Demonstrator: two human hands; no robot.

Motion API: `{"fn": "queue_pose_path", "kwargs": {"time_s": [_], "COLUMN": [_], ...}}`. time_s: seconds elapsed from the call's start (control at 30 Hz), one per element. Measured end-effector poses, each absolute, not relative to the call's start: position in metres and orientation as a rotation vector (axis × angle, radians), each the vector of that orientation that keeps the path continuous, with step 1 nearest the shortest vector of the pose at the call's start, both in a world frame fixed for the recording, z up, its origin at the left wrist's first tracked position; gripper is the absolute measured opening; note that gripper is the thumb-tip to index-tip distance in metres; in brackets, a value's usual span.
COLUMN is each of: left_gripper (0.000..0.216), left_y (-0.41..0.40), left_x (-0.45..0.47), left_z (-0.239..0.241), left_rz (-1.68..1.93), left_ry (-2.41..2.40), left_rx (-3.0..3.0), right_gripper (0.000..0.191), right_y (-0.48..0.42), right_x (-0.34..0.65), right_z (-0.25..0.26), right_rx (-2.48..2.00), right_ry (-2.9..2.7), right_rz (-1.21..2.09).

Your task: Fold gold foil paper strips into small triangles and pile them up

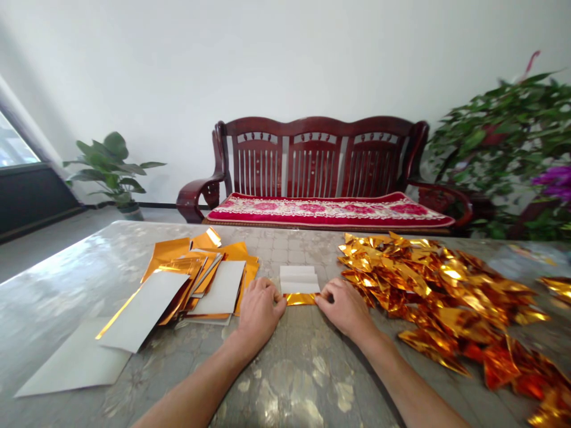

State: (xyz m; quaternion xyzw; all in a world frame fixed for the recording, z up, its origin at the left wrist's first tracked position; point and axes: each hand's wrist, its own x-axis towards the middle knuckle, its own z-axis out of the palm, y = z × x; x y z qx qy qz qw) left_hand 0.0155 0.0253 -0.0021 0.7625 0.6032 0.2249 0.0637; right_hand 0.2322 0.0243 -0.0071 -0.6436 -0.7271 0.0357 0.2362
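A small sheet of gold foil paper lies on the table between my hands, its white side up. Its near edge is folded over, so a gold strip shows along the front, and a crease crosses the white part. My left hand pinches the left end of that fold with curled fingers. At the right end, my right hand grips the same fold between thumb and fingers. To the left is a loose stack of flat foil sheets, some white side up. Folded gold foil pieces are heaped on the right.
The patterned table extends to both sides. Clear plastic lies at its far right. Beyond stands a dark wooden bench with a red floral cushion. Potted plants flank it.
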Motion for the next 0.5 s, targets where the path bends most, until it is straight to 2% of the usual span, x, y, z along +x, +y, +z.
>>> {"fn": "queue_pose_path", "kwargs": {"time_s": [0.33,0.5], "left_gripper": [0.02,0.011], "left_y": [0.0235,0.0209], "left_x": [0.0176,0.0192], "left_z": [-0.0032,-0.002], "left_rz": [0.63,0.575], "left_ry": [1.876,1.961], "left_rx": [2.335,2.33], "right_gripper": [0.022,0.021], "right_y": [0.0271,0.0268], "right_x": [0.2321,0.2325], "right_z": [-0.0063,-0.0064], "right_rx": [-1.766,-1.767], "right_ry": [-1.977,-1.969], "right_rz": [0.122,0.128]}}
